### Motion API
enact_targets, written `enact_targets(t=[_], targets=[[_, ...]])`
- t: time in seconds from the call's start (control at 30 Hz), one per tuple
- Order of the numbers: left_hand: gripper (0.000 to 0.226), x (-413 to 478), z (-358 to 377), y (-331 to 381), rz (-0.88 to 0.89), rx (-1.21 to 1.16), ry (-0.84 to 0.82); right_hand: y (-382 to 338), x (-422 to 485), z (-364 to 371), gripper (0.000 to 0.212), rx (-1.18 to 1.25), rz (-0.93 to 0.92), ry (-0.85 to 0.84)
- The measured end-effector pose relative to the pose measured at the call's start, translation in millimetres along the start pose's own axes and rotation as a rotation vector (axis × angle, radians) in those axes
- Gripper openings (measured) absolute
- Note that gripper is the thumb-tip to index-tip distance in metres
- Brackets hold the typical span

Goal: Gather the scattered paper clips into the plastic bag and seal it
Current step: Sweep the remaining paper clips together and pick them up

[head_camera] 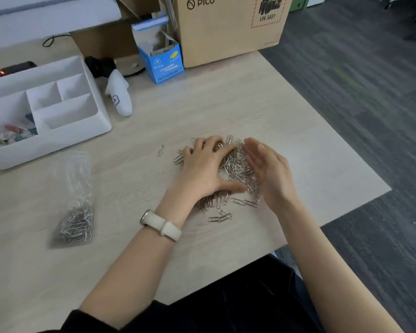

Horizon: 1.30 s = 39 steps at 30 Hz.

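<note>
black sleeve (89,320); left hand (204,169) on paper clips (238,164), right hand (267,169) touching them

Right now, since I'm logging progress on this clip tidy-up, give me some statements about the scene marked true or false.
The plastic bag already holds paper clips. True.
Both hands hold the bag. False: the left hand and right hand are at the loose clip pile, apart from it.
The bag lies left of the pile. True.
The watch sits on the right wrist. False: it is on the left wrist.
The white organizer is wholly empty. False: its leftmost compartment holds small items.
</note>
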State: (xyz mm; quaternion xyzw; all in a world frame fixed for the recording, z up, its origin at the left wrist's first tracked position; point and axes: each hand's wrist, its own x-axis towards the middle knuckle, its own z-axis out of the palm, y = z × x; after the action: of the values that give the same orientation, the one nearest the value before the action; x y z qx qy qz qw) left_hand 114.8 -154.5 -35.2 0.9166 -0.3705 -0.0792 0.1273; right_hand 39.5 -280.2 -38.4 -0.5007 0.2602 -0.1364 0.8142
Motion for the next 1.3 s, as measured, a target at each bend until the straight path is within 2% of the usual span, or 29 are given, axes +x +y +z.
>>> enact_targets(t=[0.13, 0.23, 0.5, 0.7, 0.87, 1.0, 1.1, 1.3], targets=[[0.061, -3, -3, -4, -0.018, -0.25, 0.126, -1, 2, 2, 0.035, 0.103, 0.077, -0.044], [0.036, -2, -6, -6, -0.008, -0.304, 0.158, -3, 4, 3, 0.035, 0.131, 0.12, -0.058], [0.015, -3, -11, -20, -0.032, -0.414, 0.188, -10, 8, 6, 0.031, 0.176, 0.23, -0.037], [0.016, -5, -22, -28, -0.061, -0.543, 0.217, -11, 8, 21, 0.032, 0.259, 0.312, -0.08], [0.016, -2, -38, -16, 0.007, -0.681, 0.21, -9, 10, 32, 0.031, 0.301, 0.371, -0.096], [0.018, 7, -42, -2, 0.087, -0.665, 0.129, -11, 10, 39, 0.033, 0.342, 0.444, -0.168], [0.02, 13, -41, 3, 0.152, -0.617, 0.087, -17, 7, 42, 0.035, 0.472, 0.497, -0.183], [0.027, 15, -42, 3, 0.235, -0.646, 0.113, -18, 10, 39, 0.027, 0.587, 0.498, -0.162]])
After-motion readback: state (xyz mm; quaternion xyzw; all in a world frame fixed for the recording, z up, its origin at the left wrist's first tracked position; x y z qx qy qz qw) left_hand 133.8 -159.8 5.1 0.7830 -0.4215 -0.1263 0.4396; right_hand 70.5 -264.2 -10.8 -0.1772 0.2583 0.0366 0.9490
